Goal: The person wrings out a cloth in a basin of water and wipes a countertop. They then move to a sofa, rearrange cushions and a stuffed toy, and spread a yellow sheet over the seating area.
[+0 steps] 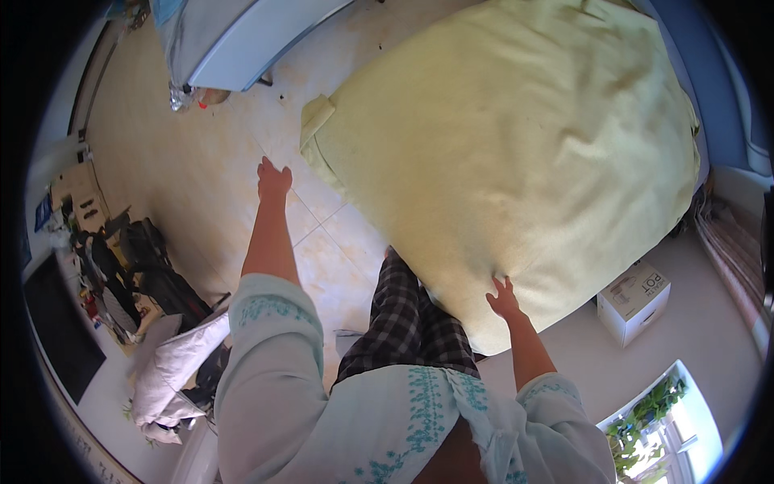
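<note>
A pale yellow sheet [484, 157] covers a large bed in front of me and to my right. It looks mostly smooth near me, with wrinkles towards the far right. One corner of the cloth [317, 118] sticks out at the bed's left end. My right hand [504, 296] is over the near edge of the sheet, fingers apart, with small creases at the fingertips; it seems to touch the cloth. Out to the left, my left hand [275, 178] hangs over the tiled floor, holding nothing, its fingers loosely parted. My legs in plaid trousers [396, 308] stand against the bed's near side.
A white box [634, 302] bearing writing stands beyond the bed's right side. Green plants [647, 417] show at a bright window, lower right. To the left are a black chair [160, 272], a pale garment or cushion [172, 369] and a dark screen [63, 330]. A white table [260, 36] stands ahead.
</note>
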`<state>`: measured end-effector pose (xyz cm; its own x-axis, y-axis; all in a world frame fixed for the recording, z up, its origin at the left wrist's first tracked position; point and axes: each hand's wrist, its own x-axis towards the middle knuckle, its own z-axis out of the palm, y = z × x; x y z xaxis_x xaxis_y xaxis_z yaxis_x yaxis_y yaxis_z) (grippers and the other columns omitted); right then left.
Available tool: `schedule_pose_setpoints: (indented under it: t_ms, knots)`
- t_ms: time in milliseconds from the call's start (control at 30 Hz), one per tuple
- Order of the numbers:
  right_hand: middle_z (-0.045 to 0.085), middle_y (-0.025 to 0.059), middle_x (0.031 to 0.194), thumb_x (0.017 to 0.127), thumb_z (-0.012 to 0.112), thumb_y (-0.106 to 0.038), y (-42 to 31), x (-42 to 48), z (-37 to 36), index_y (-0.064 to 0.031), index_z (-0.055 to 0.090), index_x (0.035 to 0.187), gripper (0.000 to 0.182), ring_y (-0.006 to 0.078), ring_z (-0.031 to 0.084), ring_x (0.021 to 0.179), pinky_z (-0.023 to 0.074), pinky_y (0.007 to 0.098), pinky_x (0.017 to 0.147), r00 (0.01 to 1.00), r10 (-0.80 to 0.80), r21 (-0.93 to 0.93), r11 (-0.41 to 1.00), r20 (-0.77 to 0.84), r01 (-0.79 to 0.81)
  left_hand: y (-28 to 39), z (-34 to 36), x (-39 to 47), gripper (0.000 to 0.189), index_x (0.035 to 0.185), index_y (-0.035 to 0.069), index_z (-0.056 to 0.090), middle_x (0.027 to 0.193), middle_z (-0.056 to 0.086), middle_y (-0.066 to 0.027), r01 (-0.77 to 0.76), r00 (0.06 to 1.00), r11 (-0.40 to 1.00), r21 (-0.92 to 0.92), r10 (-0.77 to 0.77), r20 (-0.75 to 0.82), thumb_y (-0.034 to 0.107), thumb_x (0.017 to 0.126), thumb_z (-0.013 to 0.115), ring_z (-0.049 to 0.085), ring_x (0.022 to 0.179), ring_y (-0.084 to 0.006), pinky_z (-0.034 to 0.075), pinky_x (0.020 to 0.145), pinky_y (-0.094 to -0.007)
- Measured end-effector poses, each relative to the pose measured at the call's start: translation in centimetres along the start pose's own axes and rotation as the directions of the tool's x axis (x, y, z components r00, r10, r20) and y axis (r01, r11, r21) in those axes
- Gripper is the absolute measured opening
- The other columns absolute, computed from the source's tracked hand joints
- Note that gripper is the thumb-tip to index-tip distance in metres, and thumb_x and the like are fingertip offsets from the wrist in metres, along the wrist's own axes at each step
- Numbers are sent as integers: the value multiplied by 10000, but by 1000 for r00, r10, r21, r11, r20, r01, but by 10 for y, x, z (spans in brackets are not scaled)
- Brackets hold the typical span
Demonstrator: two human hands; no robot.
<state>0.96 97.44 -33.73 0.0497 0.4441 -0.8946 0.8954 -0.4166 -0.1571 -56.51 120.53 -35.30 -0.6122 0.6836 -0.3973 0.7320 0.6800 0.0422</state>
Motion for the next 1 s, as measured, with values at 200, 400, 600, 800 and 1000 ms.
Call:
schedule_pose_setpoints:
  t_ms: [200,400,600,800,1000]
  knots:
    - [250,136,1393,806,532,-246,-20,-9,12,-117,379,1280,515,346,308,1240,333,409,984,985,-163,179,969,-61,172,42,-2,-55,525,1284,166,380,1327,372,-62,-764,637,580,284,748,186,173,780,527,311,1239,-285,324,989,-404]
    - [157,110,1429,767,582,-179,-15,-8,17,-103,284,1328,640,345,187,1297,298,419,1011,958,-277,32,959,-80,280,50,6,16,465,1301,175,384,1387,317,-37,-406,868,519,752,476,140,190,836,387,177,1312,-330,187,1032,-486]
    - [66,116,1450,774,582,-233,-16,0,22,-94,220,1359,702,383,137,1303,289,441,1015,977,-210,0,978,44,210,100,-29,-9,504,1333,198,302,1355,352,-57,-357,934,533,767,182,308,247,845,417,322,1233,-332,313,947,-475]
    - [165,140,1427,787,542,-263,-8,-15,38,-98,279,1339,634,376,191,1289,269,430,1027,989,-147,147,978,-17,148,100,41,-127,639,1343,178,276,1368,317,-101,-888,448,318,332,760,471,244,771,554,350,1212,-330,389,920,-431]
    - [489,119,1232,831,434,-318,76,-147,118,-103,437,1248,469,298,452,1143,365,386,948,815,199,17,969,544,-247,37,70,-269,494,1275,83,386,1232,471,-174,-852,8,493,-177,349,937,346,858,407,457,1129,-321,351,961,-374]
